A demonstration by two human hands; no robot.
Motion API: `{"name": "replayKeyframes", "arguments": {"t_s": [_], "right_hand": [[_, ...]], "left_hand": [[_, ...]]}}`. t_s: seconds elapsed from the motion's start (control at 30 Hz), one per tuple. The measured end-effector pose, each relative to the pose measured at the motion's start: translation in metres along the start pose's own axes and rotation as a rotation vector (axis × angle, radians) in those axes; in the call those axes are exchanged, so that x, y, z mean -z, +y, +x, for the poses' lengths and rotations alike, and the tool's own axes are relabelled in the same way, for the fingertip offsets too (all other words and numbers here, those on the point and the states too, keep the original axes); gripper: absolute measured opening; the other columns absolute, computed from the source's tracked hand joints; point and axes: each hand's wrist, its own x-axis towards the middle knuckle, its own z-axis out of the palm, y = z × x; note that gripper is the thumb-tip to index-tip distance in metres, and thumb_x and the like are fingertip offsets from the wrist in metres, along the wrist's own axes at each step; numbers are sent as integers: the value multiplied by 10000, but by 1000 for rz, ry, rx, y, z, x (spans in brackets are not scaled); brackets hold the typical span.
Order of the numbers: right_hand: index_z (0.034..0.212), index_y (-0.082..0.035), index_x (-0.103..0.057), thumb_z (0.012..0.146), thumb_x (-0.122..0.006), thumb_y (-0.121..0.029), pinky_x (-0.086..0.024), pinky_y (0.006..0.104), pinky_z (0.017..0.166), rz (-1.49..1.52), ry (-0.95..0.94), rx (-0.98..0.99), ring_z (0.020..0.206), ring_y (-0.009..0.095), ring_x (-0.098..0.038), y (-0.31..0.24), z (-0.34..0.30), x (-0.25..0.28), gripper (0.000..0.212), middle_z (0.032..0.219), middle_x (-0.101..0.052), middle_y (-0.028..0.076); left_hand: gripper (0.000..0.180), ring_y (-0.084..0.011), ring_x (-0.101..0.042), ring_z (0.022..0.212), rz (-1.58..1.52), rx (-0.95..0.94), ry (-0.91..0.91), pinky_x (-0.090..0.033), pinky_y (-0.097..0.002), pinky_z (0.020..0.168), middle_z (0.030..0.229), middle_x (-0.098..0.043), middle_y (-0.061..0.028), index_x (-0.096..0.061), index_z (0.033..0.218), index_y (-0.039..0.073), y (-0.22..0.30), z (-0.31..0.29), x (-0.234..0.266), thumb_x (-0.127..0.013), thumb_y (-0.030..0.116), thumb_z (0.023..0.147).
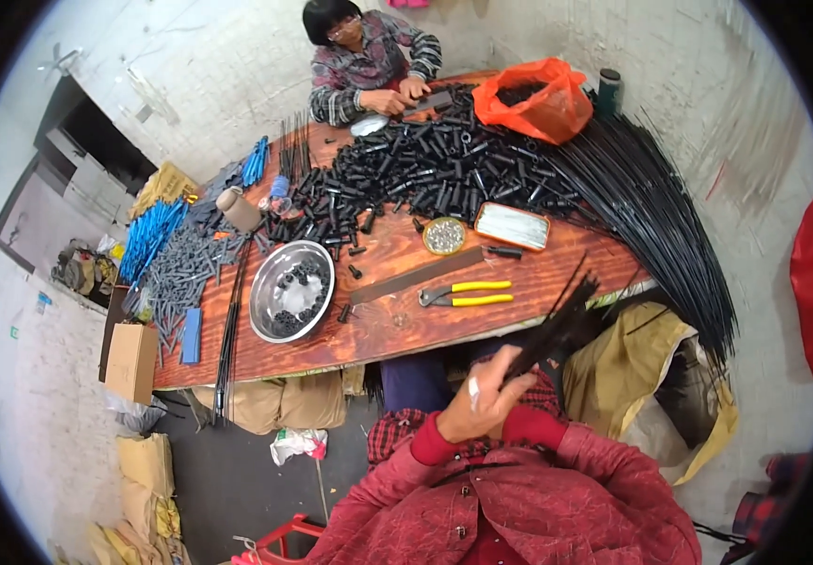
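Observation:
My left hand, with a white strip round one finger, is closed on a bundle of thin black rods. The bundle tilts up and to the right, in front of the table's near edge. My right forearm in its red cuff reaches in behind the left hand. The right hand itself is almost wholly hidden there, so its fingers cannot be made out. Nearest on the table are yellow-handled pliers, a flat dark metal bar, a white tray in an orange rim and a round dish of small metal parts.
A heap of black tubular parts covers the table's middle. Long black rods hang over the right edge above an open sack. A steel bowl, grey pieces and an orange bag stand around. Another person works opposite.

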Motion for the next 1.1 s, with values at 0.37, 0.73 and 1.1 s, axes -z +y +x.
{"name": "replayKeyframes", "arguments": {"t_s": [0.37, 0.73, 1.1], "right_hand": [[1007, -50, -643, 887, -538, -208, -491, 336, 786, 453, -409, 123, 864, 179, -625, 31, 5, -6, 224, 916, -678, 88], [1176, -26, -594, 932, -553, -188, -482, 252, 778, 870, -317, -65, 869, 101, -596, 13, 41, 17, 296, 955, -658, 59], [1481, -56, -203, 805, -753, -229, -499, 302, 806, 1496, -186, 190, 948, 183, -612, -68, 11, 82, 889, 1240, -497, 160]], "left_hand": [[197, -202, -607, 694, 91, -57, 275, -464, -301, 642, 803, -616, -128, -546, 1074, -18, 16, 5, 16, -580, 60, 897], [197, -100, -408, 583, -398, -447, 824, -338, -237, 523, 692, -449, -14, -498, 1020, 25, 65, -19, 70, -545, 209, 968], [214, -84, -347, 606, -892, -407, 899, -336, -246, 564, 709, -357, 30, -470, 1048, 119, 50, -24, 89, -470, 326, 999]]}}
